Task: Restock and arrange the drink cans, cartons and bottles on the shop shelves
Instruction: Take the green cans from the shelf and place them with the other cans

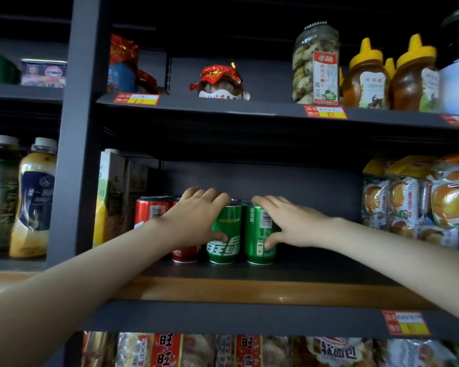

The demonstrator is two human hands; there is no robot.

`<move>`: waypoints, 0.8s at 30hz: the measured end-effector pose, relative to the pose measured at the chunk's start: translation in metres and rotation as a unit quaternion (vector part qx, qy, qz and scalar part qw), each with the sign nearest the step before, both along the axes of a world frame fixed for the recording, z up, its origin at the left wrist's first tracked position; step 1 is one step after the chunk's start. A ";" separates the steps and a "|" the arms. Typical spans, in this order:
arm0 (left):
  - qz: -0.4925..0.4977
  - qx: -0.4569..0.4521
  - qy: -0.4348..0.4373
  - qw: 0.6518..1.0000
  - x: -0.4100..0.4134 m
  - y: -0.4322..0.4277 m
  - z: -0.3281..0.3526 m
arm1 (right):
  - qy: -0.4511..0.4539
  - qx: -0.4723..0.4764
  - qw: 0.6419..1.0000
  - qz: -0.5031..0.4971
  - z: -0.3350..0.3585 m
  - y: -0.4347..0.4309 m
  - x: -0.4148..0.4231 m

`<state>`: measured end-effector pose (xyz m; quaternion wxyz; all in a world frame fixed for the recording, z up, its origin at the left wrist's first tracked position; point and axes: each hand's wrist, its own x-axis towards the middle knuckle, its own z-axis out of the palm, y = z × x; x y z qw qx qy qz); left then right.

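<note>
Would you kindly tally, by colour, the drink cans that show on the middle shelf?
Green cans: 2
Red cans: 2
Total: 4

Two green cans [224, 234]: white lettering on the left one, white barcode patch on the right one. Red cans [151, 210]: white barcode panel. Shelf [249, 319] dark grey, orange-brown strip [249, 290] along its front. Price tags [406, 323] red and yellow. Honey bottles [366, 83] amber, yellow caps. Jar [220, 80] topped in red-gold foil.
</note>
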<state>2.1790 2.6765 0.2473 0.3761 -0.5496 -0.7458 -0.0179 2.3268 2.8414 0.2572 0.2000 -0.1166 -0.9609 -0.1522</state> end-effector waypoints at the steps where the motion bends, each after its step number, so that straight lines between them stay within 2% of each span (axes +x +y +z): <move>1: -0.024 0.003 -0.024 0.999 0.002 -0.001 0.001 | -0.001 0.002 1.000 -0.006 0.000 0.001 0.002; 6: -0.132 0.056 -0.199 0.969 0.016 -0.007 0.002 | 0.012 -0.069 0.997 0.013 -0.006 -0.001 0.001; 14: -0.191 0.161 -0.265 0.931 0.026 -0.016 -0.008 | 0.060 -0.144 0.988 0.013 -0.004 -0.005 -0.002; 18: -0.193 0.238 -0.268 0.914 0.033 -0.028 -0.012 | 0.153 -0.168 0.973 0.040 -0.002 -0.034 0.013; 21: -0.213 0.314 -0.286 0.880 0.045 -0.044 -0.013 | 0.217 -0.166 0.956 0.106 -0.012 -0.076 0.031; 24: -0.226 0.369 -0.354 0.829 0.066 -0.070 -0.017 | 0.246 -0.212 0.933 0.157 -0.028 -0.115 0.046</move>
